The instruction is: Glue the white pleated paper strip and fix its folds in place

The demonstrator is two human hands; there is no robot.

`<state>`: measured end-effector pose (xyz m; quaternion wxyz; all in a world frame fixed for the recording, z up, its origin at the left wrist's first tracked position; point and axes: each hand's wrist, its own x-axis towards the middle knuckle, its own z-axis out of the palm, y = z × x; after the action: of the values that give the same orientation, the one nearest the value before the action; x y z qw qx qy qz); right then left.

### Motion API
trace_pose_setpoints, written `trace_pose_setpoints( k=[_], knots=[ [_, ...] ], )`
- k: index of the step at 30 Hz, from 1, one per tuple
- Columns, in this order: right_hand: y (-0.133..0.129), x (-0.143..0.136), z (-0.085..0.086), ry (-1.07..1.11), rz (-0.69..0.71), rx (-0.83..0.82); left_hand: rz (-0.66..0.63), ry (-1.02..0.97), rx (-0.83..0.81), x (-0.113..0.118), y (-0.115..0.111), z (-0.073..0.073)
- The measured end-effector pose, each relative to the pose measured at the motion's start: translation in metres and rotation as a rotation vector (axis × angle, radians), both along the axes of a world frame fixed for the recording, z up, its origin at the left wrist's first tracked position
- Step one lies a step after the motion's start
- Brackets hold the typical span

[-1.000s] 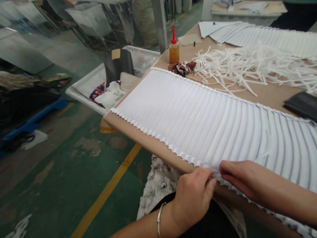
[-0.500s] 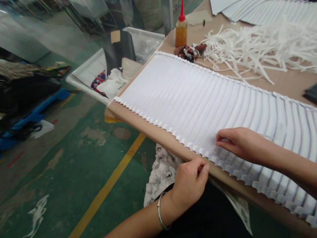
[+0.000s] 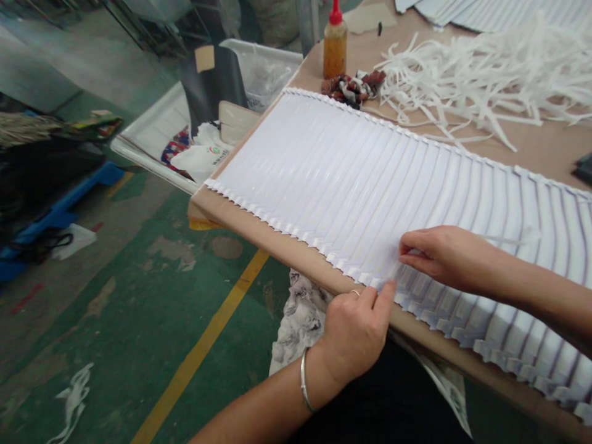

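Observation:
A long row of overlapping white sheets (image 3: pixel 324 166) with small folded tabs along both edges lies on the brown-covered table. At its near edge, my left hand (image 3: pixel 358 330) has curled fingers, one fingertip pressing on a sheet's tabbed edge; what lies under the fingers is partly hidden. Just above and to the right, my right hand (image 3: pixel 435 253) is closed in a pinch over the sheets. A thin white strip (image 3: pixel 518 238) trails out behind that wrist and seems to run into the pinch, though the fingers cover its other end.
A heap of loose white strips (image 3: pixel 481 80) spreads over the table's far side. Near it stand a red-tipped bottle (image 3: pixel 334 49) of amber liquid and a dark patterned scrunchie (image 3: pixel 354 89). Left of the table, a white bin (image 3: pixel 152 163) holds bags. More sheets (image 3: pixel 499 15) lie at the back.
My left hand has moved up onto the tabbed edge, with a finger now stretched against it. My right hand has shifted slightly up and left, still pinching. The view has tilted a little.

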<state>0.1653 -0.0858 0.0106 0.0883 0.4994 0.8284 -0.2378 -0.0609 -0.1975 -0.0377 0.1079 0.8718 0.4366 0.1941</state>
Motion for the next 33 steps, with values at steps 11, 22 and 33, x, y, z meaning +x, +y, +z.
trace_pose_setpoints(
  k=[11,22,33],
  knots=[
    [0.015,0.016,-0.001,0.011,-0.035,-0.053,0.019,0.097,-0.006,0.006,0.004,-0.001],
    [0.093,0.072,0.014,0.031,-0.197,0.093,0.019,0.05,0.015,0.004,0.006,-0.003],
    [0.104,0.069,-0.002,-0.003,-0.167,0.098,0.032,0.007,0.046,0.004,0.007,-0.002]
  ],
)
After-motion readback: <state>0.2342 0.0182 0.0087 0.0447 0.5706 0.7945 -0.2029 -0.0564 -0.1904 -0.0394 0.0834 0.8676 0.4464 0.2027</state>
